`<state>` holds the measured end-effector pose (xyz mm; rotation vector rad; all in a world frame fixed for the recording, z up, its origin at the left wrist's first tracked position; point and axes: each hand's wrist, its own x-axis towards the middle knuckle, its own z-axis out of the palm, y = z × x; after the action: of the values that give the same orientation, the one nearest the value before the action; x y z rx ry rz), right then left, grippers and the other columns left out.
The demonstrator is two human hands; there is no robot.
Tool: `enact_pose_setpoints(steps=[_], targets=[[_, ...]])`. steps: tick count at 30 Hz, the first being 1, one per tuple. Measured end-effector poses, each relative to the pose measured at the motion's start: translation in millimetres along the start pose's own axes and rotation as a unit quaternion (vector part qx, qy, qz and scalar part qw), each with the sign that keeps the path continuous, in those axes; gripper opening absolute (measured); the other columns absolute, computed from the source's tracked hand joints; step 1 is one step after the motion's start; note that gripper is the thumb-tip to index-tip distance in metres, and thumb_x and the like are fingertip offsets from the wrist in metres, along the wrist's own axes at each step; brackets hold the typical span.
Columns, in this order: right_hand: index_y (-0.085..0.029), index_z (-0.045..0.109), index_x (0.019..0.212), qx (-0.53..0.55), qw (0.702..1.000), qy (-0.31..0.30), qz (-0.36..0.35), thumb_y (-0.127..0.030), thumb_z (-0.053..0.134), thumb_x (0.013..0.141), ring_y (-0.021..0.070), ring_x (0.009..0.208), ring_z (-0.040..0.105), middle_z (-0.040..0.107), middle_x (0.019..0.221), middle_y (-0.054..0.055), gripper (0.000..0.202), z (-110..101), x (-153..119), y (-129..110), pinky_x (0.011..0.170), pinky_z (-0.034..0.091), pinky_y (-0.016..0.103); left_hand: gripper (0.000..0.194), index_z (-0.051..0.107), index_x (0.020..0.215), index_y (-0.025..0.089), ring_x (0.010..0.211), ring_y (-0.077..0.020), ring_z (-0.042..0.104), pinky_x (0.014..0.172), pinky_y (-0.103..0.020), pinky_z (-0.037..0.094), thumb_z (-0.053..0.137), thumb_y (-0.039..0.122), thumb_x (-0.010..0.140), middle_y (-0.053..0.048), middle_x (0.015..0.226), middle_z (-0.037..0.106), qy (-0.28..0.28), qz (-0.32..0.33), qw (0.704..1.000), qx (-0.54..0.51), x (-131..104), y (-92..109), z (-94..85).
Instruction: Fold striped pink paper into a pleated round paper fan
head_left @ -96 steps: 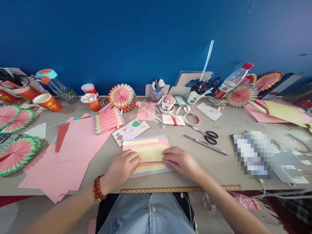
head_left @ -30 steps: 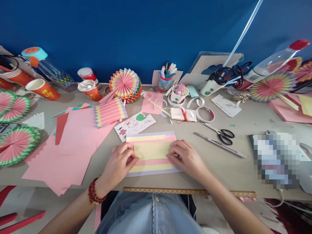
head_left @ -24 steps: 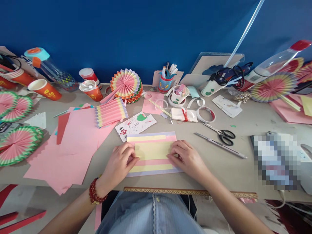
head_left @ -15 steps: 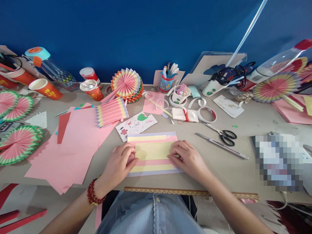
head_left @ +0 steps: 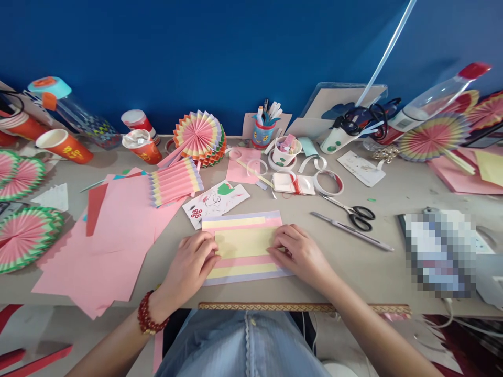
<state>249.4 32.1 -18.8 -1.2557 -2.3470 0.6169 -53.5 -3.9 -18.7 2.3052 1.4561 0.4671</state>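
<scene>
A yellow paper strip [head_left: 241, 243] lies across the middle of a pink sheet [head_left: 236, 262] that has narrow yellow and lilac bands along its long edges. My left hand [head_left: 196, 256] pinches the strip's left end, with a red bead bracelet on that wrist. At the other end, my right hand [head_left: 294, 247] has its fingers closed on the strip, the fingertips partly hidden under the hand. Right of the sheet are a utility knife [head_left: 351, 231] and black-handled scissors [head_left: 359, 217]. Just behind the sheet is a white card with drawings [head_left: 216, 201].
Pink paper sheets [head_left: 121, 225] spread over the left side, with a pleated paper piece [head_left: 176, 182] on top. A finished round paper fan [head_left: 198, 135], a pen cup [head_left: 263, 132], a tape roll [head_left: 329, 183] and paper cups [head_left: 141, 147] stand farther back. A blue wall [head_left: 220, 52] rises behind.
The view has turned slightly to the right, so things on the table appear farther left. Both hands keep their hold on the yellow strip, with little visible movement over the sheet.
</scene>
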Motion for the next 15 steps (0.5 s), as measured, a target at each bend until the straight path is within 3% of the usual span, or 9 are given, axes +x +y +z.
enact_pose_setpoints(steps=[15], targets=[[-0.022, 0.053, 0.077, -0.016, 1.0, 0.003, -0.007, -0.016, 0.061, 0.09, 0.0211, 0.085, 0.056, 0.061, 0.091, 0.005, 0.016, -2.6, 1.5, -3.5, 0.079, 0.048, 0.035, 0.008, 0.053, 0.096, 0.022, 0.101, -0.0209, 0.056, 0.087, -0.037, 0.043, 0.046, 0.018, 0.097, -0.005, 0.107, 0.057, 0.006, -0.004, 1.0, 0.003, 1.1, 5.0, -2.0]])
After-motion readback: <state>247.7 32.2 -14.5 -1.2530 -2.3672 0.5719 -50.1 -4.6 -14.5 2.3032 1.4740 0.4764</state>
